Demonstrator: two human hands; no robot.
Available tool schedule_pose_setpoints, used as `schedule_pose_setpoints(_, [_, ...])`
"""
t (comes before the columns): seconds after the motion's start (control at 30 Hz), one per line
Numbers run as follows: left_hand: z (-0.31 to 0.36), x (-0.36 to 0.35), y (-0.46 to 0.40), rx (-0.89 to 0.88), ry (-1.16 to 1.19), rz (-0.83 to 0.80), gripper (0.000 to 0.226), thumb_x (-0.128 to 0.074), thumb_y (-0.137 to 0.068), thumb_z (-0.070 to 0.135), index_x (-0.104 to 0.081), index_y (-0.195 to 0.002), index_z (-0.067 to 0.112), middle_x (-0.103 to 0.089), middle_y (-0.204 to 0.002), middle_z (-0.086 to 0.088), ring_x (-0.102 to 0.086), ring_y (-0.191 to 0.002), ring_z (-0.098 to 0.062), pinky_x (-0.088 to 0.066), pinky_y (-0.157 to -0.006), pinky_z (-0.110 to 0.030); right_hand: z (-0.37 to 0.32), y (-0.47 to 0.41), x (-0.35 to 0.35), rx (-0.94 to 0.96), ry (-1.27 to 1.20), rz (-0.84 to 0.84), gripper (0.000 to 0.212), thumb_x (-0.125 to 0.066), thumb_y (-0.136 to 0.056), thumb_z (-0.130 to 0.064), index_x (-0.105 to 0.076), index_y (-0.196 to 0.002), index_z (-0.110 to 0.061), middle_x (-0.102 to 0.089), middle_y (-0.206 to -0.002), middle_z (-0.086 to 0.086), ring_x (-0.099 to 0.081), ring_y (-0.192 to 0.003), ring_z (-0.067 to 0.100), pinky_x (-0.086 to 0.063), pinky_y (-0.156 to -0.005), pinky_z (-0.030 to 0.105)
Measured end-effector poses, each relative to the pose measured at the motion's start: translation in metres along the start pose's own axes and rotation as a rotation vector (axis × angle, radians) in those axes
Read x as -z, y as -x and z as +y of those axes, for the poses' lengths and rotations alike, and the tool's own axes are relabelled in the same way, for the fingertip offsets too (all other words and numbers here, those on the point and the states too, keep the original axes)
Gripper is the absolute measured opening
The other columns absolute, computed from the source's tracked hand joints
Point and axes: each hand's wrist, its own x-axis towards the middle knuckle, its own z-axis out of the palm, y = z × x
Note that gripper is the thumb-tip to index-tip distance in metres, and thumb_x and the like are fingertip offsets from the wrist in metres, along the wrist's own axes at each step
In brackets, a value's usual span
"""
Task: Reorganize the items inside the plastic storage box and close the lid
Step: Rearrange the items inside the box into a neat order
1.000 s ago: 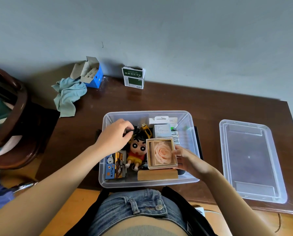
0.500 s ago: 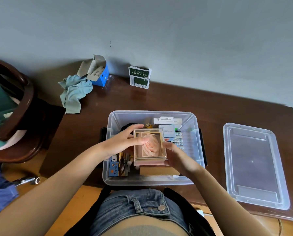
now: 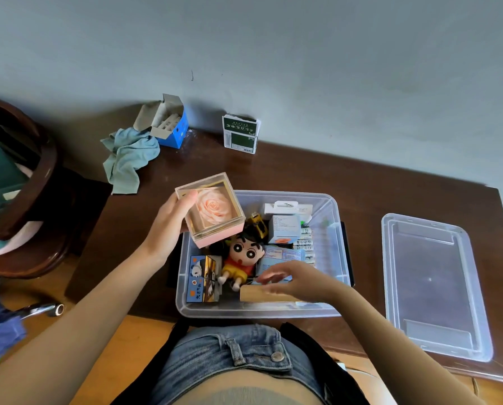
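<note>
Plastic storage box [image 3: 336, 258], open on the desk [image 3: 361, 188], with sorting under way. Left hand [image 3: 171, 226] grips the rose case [image 3: 212, 211] above the box's far-left corner; right hand [image 3: 297, 280], fingers loosely spread, touches the wooden block [image 3: 259, 293] inside. Lid [image 3: 431, 285] lies well apart, right: closing remains.

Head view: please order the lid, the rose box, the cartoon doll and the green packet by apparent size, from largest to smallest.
1. lid
2. rose box, raised toward the camera by the left hand, which may enlarge it
3. cartoon doll
4. green packet, far back by the wall; its rank against the doll is unsure
</note>
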Motion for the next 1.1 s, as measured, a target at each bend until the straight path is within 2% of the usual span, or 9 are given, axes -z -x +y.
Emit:
schedule_pose_setpoints(0.07, [-0.003,0.001,0.002,-0.014,0.021,0.015,0.023,-0.041,-0.098,0.032,-0.06,-0.108,0.025,-0.073,-0.096,0.006,-0.069,-0.091,-0.007,-0.054,-0.072,-0.019,-0.002,-0.002,0.001,-0.015,0.026,-0.03,0.029,-0.065,-0.087,-0.039,-0.068,-0.112,-0.025,-0.068,-0.102,-0.017,-0.06,-0.087,-0.011,-0.045,-0.077,0.008])
schedule_pose_setpoints(0.23, [-0.004,-0.002,0.004,-0.084,0.006,-0.008,0.041,-0.047,-0.084,0.044,-0.06,-0.113,0.017,-0.069,-0.105,0.001,-0.067,-0.097,-0.008,-0.051,-0.076,-0.015,-0.009,-0.006,0.014,-0.037,0.115,-0.091,0.027,-0.063,-0.088,-0.037,-0.068,-0.111,-0.022,-0.069,-0.105,-0.01,-0.061,-0.089,-0.001,-0.047,-0.084,0.017])
schedule_pose_setpoints(0.4, [-0.008,0.002,0.004,-0.053,0.073,0.052,0.032,-0.048,-0.094,0.041,-0.062,-0.112,0.018,-0.072,-0.101,0.003,-0.068,-0.096,-0.009,-0.053,-0.074,-0.019,-0.042,-0.025,0.009,0.082,0.065,0.19,0.02,-0.061,-0.09,-0.029,-0.068,-0.108,-0.024,-0.066,-0.096,-0.016,-0.06,-0.085,-0.005,-0.048,-0.075,0.016])
schedule_pose_setpoints(0.6, [-0.005,0.011,0.008,0.02,0.177,0.116,0.052,-0.048,-0.083,0.053,-0.062,-0.119,0.019,-0.069,-0.113,-0.003,-0.065,-0.107,-0.017,-0.05,-0.088,-0.035,-0.092,-0.069,-0.017,0.297,0.558,0.034,0.069,-0.073,-0.076,-0.022,-0.043,-0.138,-0.026,-0.049,-0.138,-0.002,-0.045,-0.122,0.017,-0.046,-0.09,0.03])
schedule_pose_setpoints(0.73, [-0.006,0.017,0.014,0.049,0.208,0.144,0.057,-0.052,-0.075,0.061,-0.064,-0.115,0.023,-0.07,-0.112,-0.004,-0.065,-0.108,-0.018,-0.05,-0.087,-0.036,-0.101,-0.079,-0.013,0.353,0.797,0.009,0.059,-0.074,-0.075,-0.023,-0.048,-0.128,-0.029,-0.055,-0.128,-0.004,-0.048,-0.117,0.019,-0.049,-0.081,0.032])
schedule_pose_setpoints(0.83, [-0.006,0.02,0.016,0.041,0.225,0.149,0.049,-0.051,-0.079,0.058,-0.065,-0.113,0.025,-0.07,-0.111,-0.003,-0.065,-0.107,-0.018,-0.05,-0.083,-0.033,-0.099,-0.078,-0.009,0.399,0.837,-0.045,0.046,-0.074,-0.076,-0.023,-0.05,-0.115,-0.023,-0.059,-0.111,-0.001,-0.05,-0.105,0.019,-0.04,-0.068,0.028])
schedule_pose_setpoints(0.93, [-0.007,0.023,0.017,0.031,0.205,0.131,0.045,-0.048,-0.085,0.055,-0.063,-0.115,0.025,-0.07,-0.113,-0.003,-0.065,-0.108,-0.018,-0.051,-0.083,-0.032,-0.097,-0.074,-0.01,0.467,0.878,-0.102,0.043,-0.067,-0.083,-0.02,-0.051,-0.123,-0.021,-0.06,-0.107,0.004,-0.051,-0.103,0.021,-0.045,-0.071,0.032])
schedule_pose_setpoints(1.03, [-0.006,0.024,0.018,0.038,0.21,0.136,0.049,-0.05,-0.082,0.057,-0.063,-0.117,0.025,-0.069,-0.113,-0.003,-0.065,-0.109,-0.018,-0.05,-0.088,-0.036,-0.096,-0.064,-0.004,0.506,0.745,0.007,0.038,-0.061,-0.084,-0.016,-0.056,-0.121,-0.024,-0.062,-0.109,-0.002,-0.051,-0.106,0.016,-0.048,-0.077,0.033])
schedule_pose_setpoints(1.1, [-0.005,0.026,0.018,0.036,0.214,0.146,0.048,-0.049,-0.082,0.057,-0.065,-0.114,0.026,-0.069,-0.114,-0.003,-0.064,-0.109,-0.018,-0.049,-0.092,-0.039,-0.092,-0.05,0.006,0.497,0.583,0.143,0.035,-0.065,-0.081,-0.019,-0.059,-0.115,-0.027,-0.064,-0.106,-0.009,-0.051,-0.095,0.006,-0.046,-0.073,0.026])
